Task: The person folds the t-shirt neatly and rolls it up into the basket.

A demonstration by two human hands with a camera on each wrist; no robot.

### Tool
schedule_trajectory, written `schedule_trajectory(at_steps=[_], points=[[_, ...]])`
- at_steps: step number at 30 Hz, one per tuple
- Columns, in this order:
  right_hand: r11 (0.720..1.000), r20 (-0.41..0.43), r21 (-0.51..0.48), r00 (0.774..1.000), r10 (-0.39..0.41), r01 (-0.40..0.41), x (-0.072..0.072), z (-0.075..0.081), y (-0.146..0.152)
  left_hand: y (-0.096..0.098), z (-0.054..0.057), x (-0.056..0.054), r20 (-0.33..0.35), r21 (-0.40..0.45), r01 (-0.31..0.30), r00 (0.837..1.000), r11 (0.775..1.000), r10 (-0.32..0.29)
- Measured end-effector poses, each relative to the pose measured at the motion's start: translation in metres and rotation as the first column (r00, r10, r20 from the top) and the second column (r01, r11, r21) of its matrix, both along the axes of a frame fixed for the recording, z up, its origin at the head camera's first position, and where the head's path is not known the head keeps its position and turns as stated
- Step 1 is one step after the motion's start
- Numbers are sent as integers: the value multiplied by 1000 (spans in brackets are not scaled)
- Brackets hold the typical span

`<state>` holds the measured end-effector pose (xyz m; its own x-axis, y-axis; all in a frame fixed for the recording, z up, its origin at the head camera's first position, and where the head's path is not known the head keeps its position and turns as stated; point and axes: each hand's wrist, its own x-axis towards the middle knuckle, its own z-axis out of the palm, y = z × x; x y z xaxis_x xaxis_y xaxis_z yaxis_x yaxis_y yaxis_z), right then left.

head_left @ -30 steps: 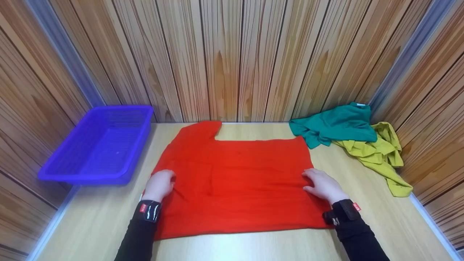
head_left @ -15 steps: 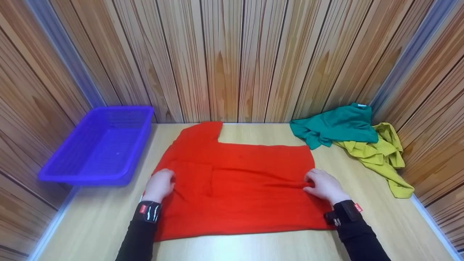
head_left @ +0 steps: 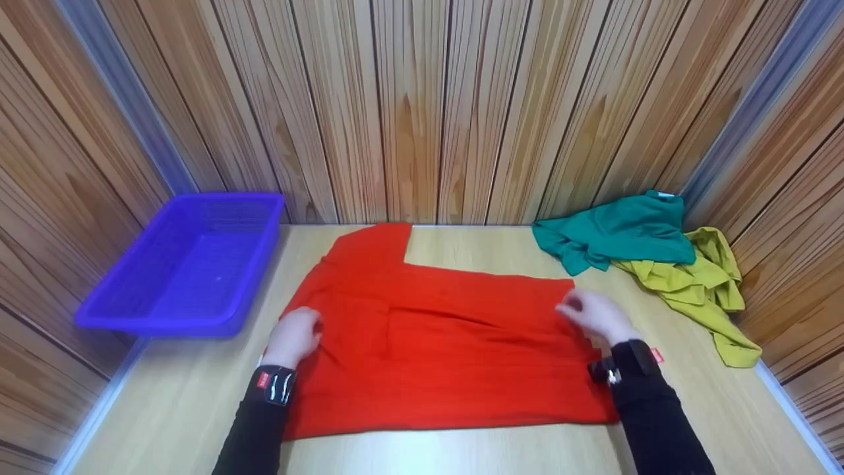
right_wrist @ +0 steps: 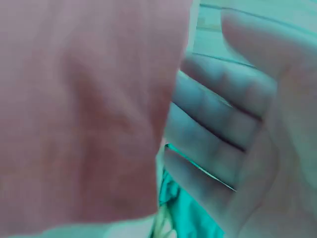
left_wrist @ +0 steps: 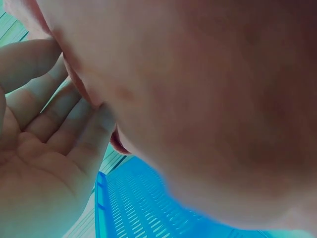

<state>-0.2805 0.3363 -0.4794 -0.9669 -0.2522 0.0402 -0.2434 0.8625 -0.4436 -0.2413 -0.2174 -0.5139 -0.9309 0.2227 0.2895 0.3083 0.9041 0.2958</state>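
A red T-shirt (head_left: 448, 343) lies spread on the table, its sleeve (head_left: 376, 244) pointing to the back at the left. At the shirt's left end, my left hand (head_left: 293, 335) pinches the edge; in the left wrist view the thumb and fingertips meet the cloth's border. My right hand (head_left: 599, 313) is at the right end, near the far corner. In the right wrist view its fingers extend loosely beside the cloth, with the thumb apart from it. Light creases run across the shirt's middle and right.
A purple plastic basket (head_left: 99, 323) stands at the left, against the wall. At the back right, a crumpled green garment (head_left: 620, 231) overlaps a yellow one (head_left: 715, 303). Wood-patterned walls (head_left: 422, 112) border the table (head_left: 461, 452) at the back and sides.
The far right corner of the T-shirt has come down toward the front. My right hand has loosened from the edge and shifted slightly back and to the right. My left hand stays in place.
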Motion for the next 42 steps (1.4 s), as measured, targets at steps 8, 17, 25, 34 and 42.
schedule_trajectory(at_steps=[8,17,25,34,42], points=[[973,-67,10,971,-227,229,-34,-7,7,3,2,-2,8,6,6,1000,1000,-6],[965,8,124,972,-234,231,-45,-25,2,4,2,-4,-6,0,16,1000,1000,-16],[949,-29,101,954,-299,300,-43,-26,2,4,0,-5,-36,4,34,999,999,-34],[945,-38,39,946,-322,323,-44,-24,2,0,18,-19,162,41,-68,985,997,60],[952,-34,39,952,-303,305,-43,-25,0,-9,23,-43,205,175,-372,919,912,336]])
